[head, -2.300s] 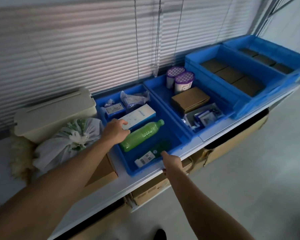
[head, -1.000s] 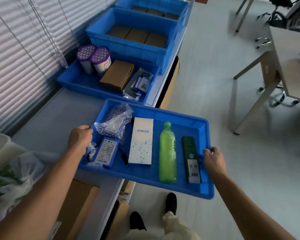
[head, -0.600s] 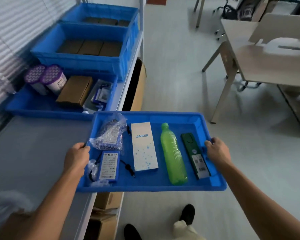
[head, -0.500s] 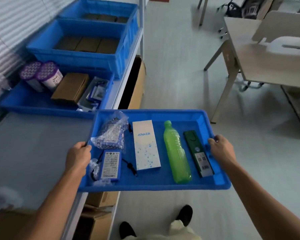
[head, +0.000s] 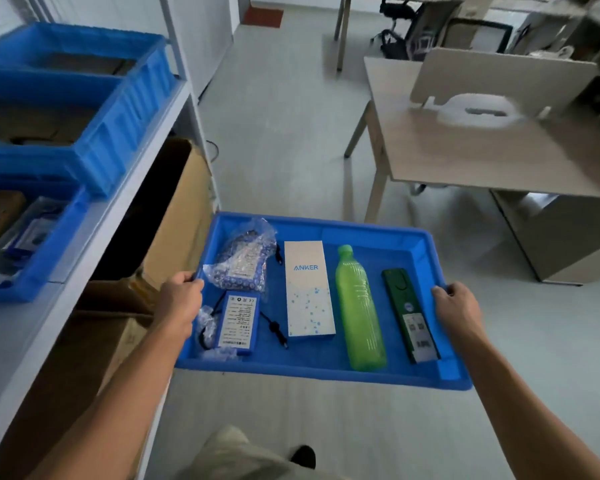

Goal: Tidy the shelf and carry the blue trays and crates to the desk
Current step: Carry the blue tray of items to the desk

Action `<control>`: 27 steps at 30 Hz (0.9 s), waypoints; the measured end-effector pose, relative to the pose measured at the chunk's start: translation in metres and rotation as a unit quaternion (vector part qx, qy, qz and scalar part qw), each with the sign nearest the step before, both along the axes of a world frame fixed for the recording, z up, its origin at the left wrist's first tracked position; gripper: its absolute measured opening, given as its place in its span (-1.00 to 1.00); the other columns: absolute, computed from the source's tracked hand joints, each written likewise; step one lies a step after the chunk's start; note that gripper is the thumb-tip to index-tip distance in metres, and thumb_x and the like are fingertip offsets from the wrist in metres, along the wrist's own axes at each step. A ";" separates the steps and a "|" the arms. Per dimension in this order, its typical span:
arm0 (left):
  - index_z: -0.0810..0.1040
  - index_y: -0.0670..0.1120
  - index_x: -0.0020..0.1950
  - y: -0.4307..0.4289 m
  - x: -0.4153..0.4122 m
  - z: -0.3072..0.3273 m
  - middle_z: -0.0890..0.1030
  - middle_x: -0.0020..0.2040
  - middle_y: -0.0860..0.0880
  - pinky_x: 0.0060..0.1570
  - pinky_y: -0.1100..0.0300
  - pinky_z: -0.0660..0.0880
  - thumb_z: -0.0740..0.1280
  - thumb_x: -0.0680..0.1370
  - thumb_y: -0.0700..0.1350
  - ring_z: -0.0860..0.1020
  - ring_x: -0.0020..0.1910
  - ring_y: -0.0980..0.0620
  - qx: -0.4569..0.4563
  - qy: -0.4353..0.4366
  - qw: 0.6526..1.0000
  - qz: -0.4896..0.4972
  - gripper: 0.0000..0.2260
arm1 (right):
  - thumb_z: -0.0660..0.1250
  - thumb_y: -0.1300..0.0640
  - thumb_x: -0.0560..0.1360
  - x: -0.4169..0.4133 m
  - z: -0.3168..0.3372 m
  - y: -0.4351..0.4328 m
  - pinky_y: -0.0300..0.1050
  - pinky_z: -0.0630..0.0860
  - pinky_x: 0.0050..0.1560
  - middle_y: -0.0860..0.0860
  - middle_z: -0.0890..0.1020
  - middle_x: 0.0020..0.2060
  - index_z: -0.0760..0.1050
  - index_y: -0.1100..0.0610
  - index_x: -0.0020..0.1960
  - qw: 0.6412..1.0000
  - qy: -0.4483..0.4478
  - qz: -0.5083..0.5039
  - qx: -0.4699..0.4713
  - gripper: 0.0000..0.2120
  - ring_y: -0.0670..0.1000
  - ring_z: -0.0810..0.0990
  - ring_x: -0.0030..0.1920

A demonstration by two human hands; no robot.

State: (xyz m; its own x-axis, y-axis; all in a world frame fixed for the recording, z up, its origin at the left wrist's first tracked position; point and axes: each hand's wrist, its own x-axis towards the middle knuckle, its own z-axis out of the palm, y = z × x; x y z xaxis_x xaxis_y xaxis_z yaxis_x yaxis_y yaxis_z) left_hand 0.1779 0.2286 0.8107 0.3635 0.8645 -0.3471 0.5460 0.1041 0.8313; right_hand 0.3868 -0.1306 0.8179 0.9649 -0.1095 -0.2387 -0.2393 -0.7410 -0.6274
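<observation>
Blue tray [head: 326, 371] is hanging over the floor, between the shelf [head: 125, 188] and the desk [head: 482, 150]. The left hand [head: 181, 303] is gripping its left rim and the right hand [head: 456, 306] its right rim, fingers curling over the edges. A green bottle [head: 359, 310] and a white box [head: 309, 289] are lying between the two sets of fingers.

Shallow blue plastic tray [head: 326, 367]: level, in the air over the floor, gripped at both short rims, between shelf and desk. Nearer deep blue ribbed plastic crate [head: 115, 143], farther blue crate [head: 153, 74] and second shallow blue tray [head: 49, 244] rest on the white metal shelf [head: 94, 244]. Light wooden desk [head: 465, 157] stands to the right.
</observation>
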 end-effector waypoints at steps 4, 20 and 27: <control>0.54 -0.02 0.00 -0.043 0.101 0.007 0.57 -0.12 -0.08 -0.11 0.08 0.41 0.28 0.56 -0.19 0.49 -0.19 -0.06 -0.019 -0.013 0.998 -0.063 -0.90 | 0.24 0.04 0.55 0.053 0.004 -0.067 -0.04 0.46 -0.25 0.12 0.58 -0.25 0.50 0.21 -0.02 0.997 0.007 -0.077 0.021 -0.78 0.10 0.54 -0.28; 0.56 -0.09 0.31 -0.268 0.558 0.017 0.64 0.02 -0.11 -0.11 0.10 0.52 0.27 0.59 -0.22 0.60 -0.17 -0.04 -0.106 -0.038 0.922 -0.370 -0.70 | 0.33 0.15 0.52 0.237 0.006 -0.316 0.17 0.63 -0.02 0.12 0.67 -0.18 0.59 0.15 0.01 0.901 -0.036 -0.412 0.133 -0.88 0.19 0.66 -0.15; 0.55 -0.09 0.28 -0.436 0.717 0.011 0.60 -0.12 -0.06 -0.21 0.15 0.50 0.28 0.59 -0.23 0.53 -0.30 0.03 -0.108 -0.009 0.874 -0.474 -0.73 | 0.32 0.20 0.54 0.307 0.008 -0.449 0.10 0.57 -0.01 0.16 0.64 -0.14 0.61 0.20 0.05 0.845 -0.068 -0.512 0.139 -0.86 0.16 0.61 -0.13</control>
State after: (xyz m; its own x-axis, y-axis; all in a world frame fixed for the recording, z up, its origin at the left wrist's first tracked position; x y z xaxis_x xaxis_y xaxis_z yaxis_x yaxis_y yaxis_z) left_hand 0.8952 -0.2072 0.8220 0.8881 0.0871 -0.4513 0.4587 -0.2330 0.8575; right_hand 0.6933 -0.5794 0.8261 0.4182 -0.8617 -0.2874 -0.5772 -0.0078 -0.8166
